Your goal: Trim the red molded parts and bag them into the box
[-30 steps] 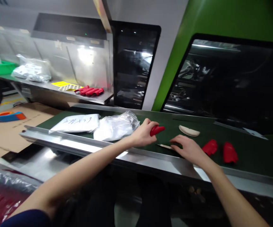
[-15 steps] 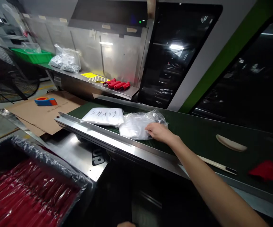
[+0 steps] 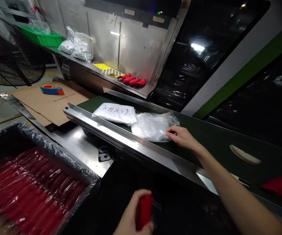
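Down low, my left hand point(image 3: 130, 217) wraps the red part point(image 3: 145, 209), its long axis nearly upright; my right hand point(image 3: 183, 138), fingertips together, meets the clear bags' point(image 3: 150, 128) right edge, whether pinching plastic I can't tell.

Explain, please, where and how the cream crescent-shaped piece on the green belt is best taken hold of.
I would pinch the cream crescent-shaped piece across its middle, the right hand coming from above, thumb and fingers on opposite long edges. It lies flat on the green belt, long and narrow, and both edges look free.
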Motion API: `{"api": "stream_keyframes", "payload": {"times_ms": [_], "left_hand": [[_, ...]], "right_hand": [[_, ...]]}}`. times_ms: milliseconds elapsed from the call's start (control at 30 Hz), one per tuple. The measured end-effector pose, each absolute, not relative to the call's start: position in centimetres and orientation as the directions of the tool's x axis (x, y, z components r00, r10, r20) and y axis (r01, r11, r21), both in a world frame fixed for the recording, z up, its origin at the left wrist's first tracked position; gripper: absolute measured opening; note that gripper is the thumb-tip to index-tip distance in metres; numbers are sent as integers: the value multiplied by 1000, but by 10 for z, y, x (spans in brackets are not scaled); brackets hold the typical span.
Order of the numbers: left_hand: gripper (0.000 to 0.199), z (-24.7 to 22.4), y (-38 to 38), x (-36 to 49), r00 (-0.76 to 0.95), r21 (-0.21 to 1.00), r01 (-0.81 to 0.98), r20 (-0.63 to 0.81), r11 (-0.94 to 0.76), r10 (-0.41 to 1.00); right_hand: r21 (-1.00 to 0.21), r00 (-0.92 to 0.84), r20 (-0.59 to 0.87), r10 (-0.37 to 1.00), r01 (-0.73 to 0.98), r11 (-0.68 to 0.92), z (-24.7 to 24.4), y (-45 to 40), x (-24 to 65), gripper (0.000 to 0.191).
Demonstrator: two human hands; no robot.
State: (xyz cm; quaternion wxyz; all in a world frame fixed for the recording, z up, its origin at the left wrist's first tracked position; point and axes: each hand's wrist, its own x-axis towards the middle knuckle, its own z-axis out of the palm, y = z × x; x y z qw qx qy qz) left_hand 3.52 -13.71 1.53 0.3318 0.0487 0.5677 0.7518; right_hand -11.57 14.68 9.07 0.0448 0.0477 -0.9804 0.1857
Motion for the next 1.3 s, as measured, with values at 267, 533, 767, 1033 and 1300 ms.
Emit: {"api": "stream_keyframes", "payload": {"times_ms": [267, 533, 767, 1033, 1300], "left_hand": [[53, 59, -92, -25, -808, 758, -495, -222, -424, 546], [48, 49, -94, 34, -515, 505, -834, -571, -221, 640], [42, 30, -88, 63, -544, 537, -816, -589, -214, 597], [41, 15, -84, 70, -587, 649, -751, -573, -121, 571], [49, 21, -97, 64, -442, 629, -777, -582, 33, 682]], "right_hand": [[-496, -944, 328, -49, -216, 841, 109, 90, -3, 17], [-451, -861, 495, 118, -138, 882, 62, 55, 97, 5], [-438, -893, 428, 140, -69, 896, 36, 52, 145, 12], [-519, -893, 322, 314, 111, 847, 25, 45, 173, 9], [-838, -907, -111, 405, 305, 452, 32, 30, 168, 15]]}}
